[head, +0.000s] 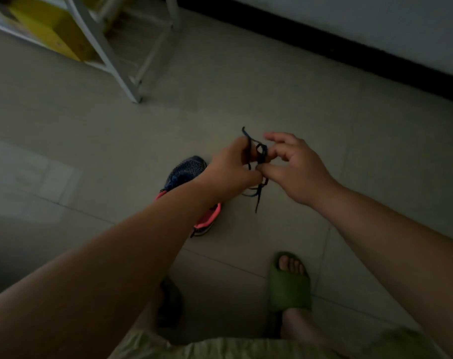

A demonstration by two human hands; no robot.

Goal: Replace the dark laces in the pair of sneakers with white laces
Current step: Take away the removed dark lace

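Observation:
A dark lace [261,151] hangs in the air between my hands, bunched into loops with one end dangling toward the floor. My left hand [230,169] grips the lace in curled fingers. My right hand [295,167] pinches the bundle with thumb and a finger, the other fingers spread. Below my left forearm a dark blue sneaker [185,172] with a pink sole lies on the tiled floor, partly hidden by the arm. No white lace and no second sneaker are in view.
My feet in green slides [290,283] stand on the floor near the bottom. A white metal frame [121,71] with a yellow panel stands at the back left. A wall with a dark skirting [349,55] runs along the back right.

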